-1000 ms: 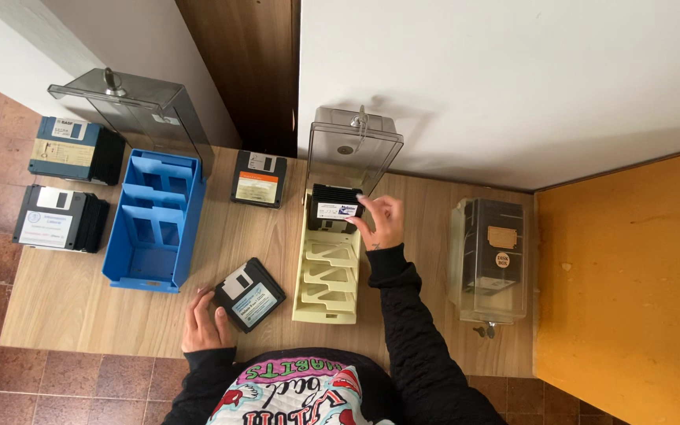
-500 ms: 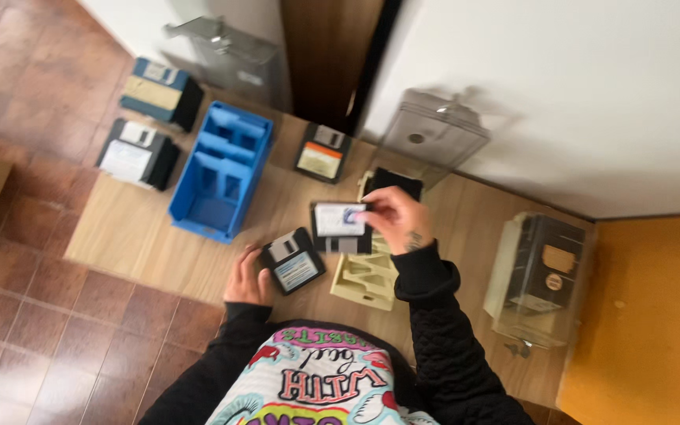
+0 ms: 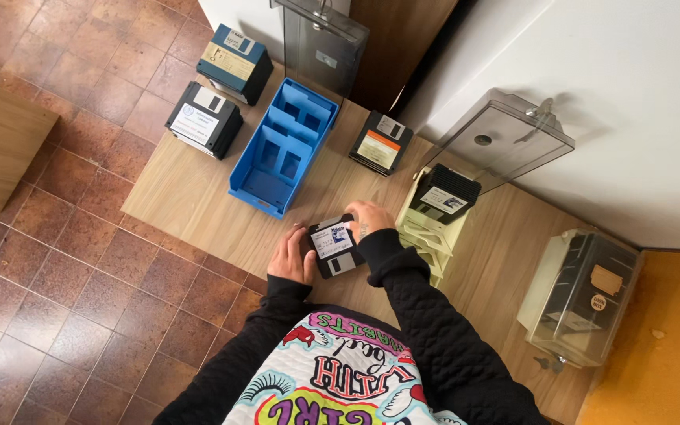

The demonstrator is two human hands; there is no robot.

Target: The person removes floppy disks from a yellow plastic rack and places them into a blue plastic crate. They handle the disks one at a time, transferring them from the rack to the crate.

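Step in hand, as judged: floppy disk [image 3: 334,245] being set on small stack of disks on wooden table [image 3: 190,189], near edge, between blue tray [image 3: 277,149] at left and cream disk box [image 3: 434,228] at right. Next move likely calls for squaring disk flush with stack, then letting go.

Left hand [image 3: 291,256] flat beside stack, fingers loosely spread, touching stack's left edge, gripping nothing. Right hand [image 3: 367,219] curled over disk's far right corner, fingers pinching it. Both forearms in black sleeves, elbows bent, reaching away from body.
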